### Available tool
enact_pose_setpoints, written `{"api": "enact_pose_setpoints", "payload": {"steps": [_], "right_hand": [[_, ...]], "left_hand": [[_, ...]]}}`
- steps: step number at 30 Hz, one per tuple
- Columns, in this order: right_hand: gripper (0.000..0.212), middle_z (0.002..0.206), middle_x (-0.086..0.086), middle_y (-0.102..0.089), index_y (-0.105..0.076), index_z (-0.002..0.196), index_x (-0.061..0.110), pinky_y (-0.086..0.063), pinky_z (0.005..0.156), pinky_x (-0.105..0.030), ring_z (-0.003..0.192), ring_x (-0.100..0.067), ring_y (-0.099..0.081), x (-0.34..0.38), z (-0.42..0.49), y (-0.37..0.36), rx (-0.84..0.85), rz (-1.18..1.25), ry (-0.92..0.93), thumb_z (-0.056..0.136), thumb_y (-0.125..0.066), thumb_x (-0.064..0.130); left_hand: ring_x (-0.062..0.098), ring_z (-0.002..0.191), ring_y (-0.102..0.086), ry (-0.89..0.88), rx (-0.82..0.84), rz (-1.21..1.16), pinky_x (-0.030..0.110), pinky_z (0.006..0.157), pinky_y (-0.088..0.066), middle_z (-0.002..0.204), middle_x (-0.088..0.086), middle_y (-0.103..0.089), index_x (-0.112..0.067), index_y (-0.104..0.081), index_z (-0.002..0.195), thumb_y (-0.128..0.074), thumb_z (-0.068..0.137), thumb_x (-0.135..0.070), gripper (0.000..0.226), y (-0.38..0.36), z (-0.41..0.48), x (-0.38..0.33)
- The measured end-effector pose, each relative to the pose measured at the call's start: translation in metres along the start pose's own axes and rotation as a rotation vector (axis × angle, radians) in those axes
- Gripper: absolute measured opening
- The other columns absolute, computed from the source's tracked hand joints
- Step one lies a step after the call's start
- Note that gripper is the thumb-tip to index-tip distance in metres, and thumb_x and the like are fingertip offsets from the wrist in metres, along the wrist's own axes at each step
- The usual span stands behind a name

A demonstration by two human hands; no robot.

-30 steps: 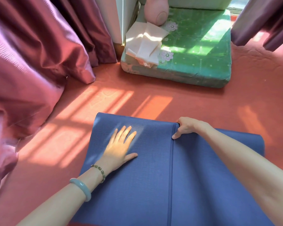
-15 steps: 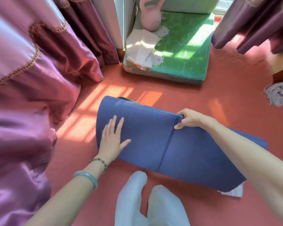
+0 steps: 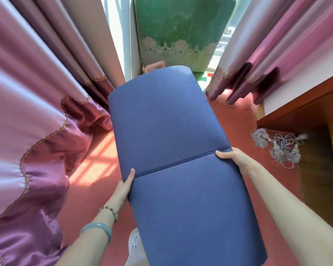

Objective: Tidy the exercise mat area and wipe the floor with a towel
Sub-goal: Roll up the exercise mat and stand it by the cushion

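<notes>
The folded blue exercise mat [image 3: 167, 135] is lifted off the red floor and fills the middle of the view, its long axis pointing away from me. A fold seam crosses it between my hands. My left hand [image 3: 124, 186] grips its left edge at the seam, thumb on top. My right hand [image 3: 232, 156] grips the right edge at the seam. No towel is visible; the mat hides the floor beneath it.
Pink curtains hang at left [image 3: 37, 112] and right [image 3: 277, 54]. A green cushion [image 3: 177, 35] stands upright ahead, with a pink kettlebell handle [image 3: 155, 66] showing above the mat. A wooden cabinet [image 3: 319, 131] is at right, a grey tassel cord [image 3: 277, 146] beside it. My white shoe [image 3: 135, 244] shows below.
The mat has come up off the floor and turned lengthwise. My left hand moved from flat on top to gripping the left edge. The view rose as I stood.
</notes>
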State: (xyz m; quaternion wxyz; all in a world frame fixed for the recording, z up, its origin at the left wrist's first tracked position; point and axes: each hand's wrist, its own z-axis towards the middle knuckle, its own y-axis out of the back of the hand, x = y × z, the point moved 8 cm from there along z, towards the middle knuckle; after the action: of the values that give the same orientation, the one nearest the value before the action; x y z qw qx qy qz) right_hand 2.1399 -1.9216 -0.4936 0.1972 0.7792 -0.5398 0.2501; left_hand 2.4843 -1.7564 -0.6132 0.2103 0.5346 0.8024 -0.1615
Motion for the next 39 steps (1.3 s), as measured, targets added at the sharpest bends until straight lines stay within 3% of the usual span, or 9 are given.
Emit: {"api": "enact_pose_setpoints", "payload": {"steps": [4, 10, 17, 23, 28, 31, 34, 37, 39], "right_hand": [[0.031, 0.077, -0.007, -0.074, -0.065, 0.1, 0.007, -0.056, 0.054, -0.029, 0.064, -0.02, -0.071, -0.002, -0.027, 0.03, -0.032, 0.149, 0.002, 0.07, -0.071, 0.015], [0.017, 0.078, -0.008, -0.074, -0.066, 0.099, 0.007, -0.057, 0.055, -0.03, 0.063, -0.021, -0.071, 0.0, -0.038, 0.067, -0.125, 0.309, -0.007, 0.088, -0.059, 0.018], [0.033, 0.103, -0.012, -0.069, -0.059, 0.114, 0.012, -0.057, 0.074, -0.038, 0.083, -0.026, -0.067, 0.045, -0.001, 0.103, -0.286, 0.319, 0.131, 0.082, -0.068, 0.012], [0.03, 0.091, -0.006, -0.066, -0.058, 0.107, 0.011, -0.055, 0.053, -0.02, 0.072, -0.017, -0.063, 0.091, 0.041, 0.127, -0.489, 0.233, 0.132, 0.08, -0.071, 0.009], [0.03, 0.093, -0.006, -0.065, -0.056, 0.106, 0.012, -0.053, 0.07, -0.031, 0.076, -0.018, -0.062, 0.115, 0.085, 0.142, -0.526, 0.203, 0.104, 0.08, -0.072, 0.011], [0.03, 0.1, -0.011, -0.065, -0.056, 0.104, 0.013, -0.052, 0.083, -0.04, 0.085, -0.025, -0.062, 0.125, 0.115, 0.148, -0.524, 0.195, 0.101, 0.08, -0.072, 0.013], [0.029, 0.1, -0.01, -0.064, -0.056, 0.105, 0.013, -0.052, 0.077, -0.034, 0.083, -0.022, -0.061, 0.13, 0.142, 0.153, -0.532, 0.197, 0.103, 0.08, -0.071, 0.012], [0.028, 0.099, -0.009, -0.064, -0.055, 0.104, 0.012, -0.05, 0.066, -0.028, 0.075, -0.015, -0.06, 0.135, 0.17, 0.164, -0.531, 0.189, 0.105, 0.081, -0.071, 0.011], [0.029, 0.101, -0.01, -0.064, -0.055, 0.104, 0.013, -0.049, 0.072, -0.03, 0.079, -0.018, -0.061, 0.138, 0.193, 0.172, -0.512, 0.176, 0.099, 0.081, -0.071, 0.012]], "left_hand": [[0.023, 0.097, -0.067, -0.153, 0.253, -0.065, 0.038, 0.081, -0.055, 0.113, 0.009, -0.069, -0.017, -0.063, 0.113, -0.088, 0.046, -0.051, 0.079, -0.051, -0.039, -0.067], [0.027, 0.103, -0.065, -0.371, 0.19, 0.046, 0.045, 0.09, -0.052, 0.113, 0.009, -0.069, -0.015, -0.06, 0.117, -0.078, 0.071, -0.033, 0.052, -0.089, -0.049, -0.151], [0.024, 0.104, -0.065, -0.391, 0.244, 0.115, 0.04, 0.086, -0.053, 0.118, 0.009, -0.066, -0.013, -0.052, 0.121, -0.078, 0.066, -0.038, 0.066, -0.127, -0.014, -0.219], [0.025, 0.107, -0.061, -0.286, 0.376, 0.163, 0.036, 0.083, -0.053, 0.126, 0.013, -0.06, -0.012, -0.041, 0.132, -0.065, 0.077, -0.008, 0.06, -0.157, 0.046, -0.268], [0.017, 0.087, -0.061, -0.26, 0.258, 0.209, 0.033, 0.083, -0.05, 0.104, 0.009, -0.062, -0.012, -0.052, 0.108, -0.056, 0.087, 0.003, 0.027, -0.173, 0.089, -0.3], [0.014, 0.091, -0.06, -0.314, 0.181, 0.257, 0.034, 0.088, -0.048, 0.11, 0.006, -0.061, -0.011, -0.045, 0.126, -0.064, 0.08, -0.007, 0.05, -0.175, 0.116, -0.316], [0.018, 0.103, -0.055, -0.333, 0.085, 0.348, 0.036, 0.099, -0.042, 0.12, 0.007, -0.057, -0.009, -0.039, 0.133, -0.061, 0.085, -0.003, 0.053, -0.178, 0.144, -0.328], [0.018, 0.106, -0.052, -0.332, 0.035, 0.391, 0.032, 0.096, -0.041, 0.119, 0.008, -0.056, -0.005, -0.039, 0.13, -0.056, 0.088, 0.002, 0.046, -0.193, 0.164, -0.336], [0.021, 0.108, -0.055, -0.35, 0.01, 0.395, 0.032, 0.094, -0.043, 0.118, 0.008, -0.058, -0.006, -0.041, 0.129, -0.055, 0.088, 0.002, 0.043, -0.201, 0.178, -0.341]]}}
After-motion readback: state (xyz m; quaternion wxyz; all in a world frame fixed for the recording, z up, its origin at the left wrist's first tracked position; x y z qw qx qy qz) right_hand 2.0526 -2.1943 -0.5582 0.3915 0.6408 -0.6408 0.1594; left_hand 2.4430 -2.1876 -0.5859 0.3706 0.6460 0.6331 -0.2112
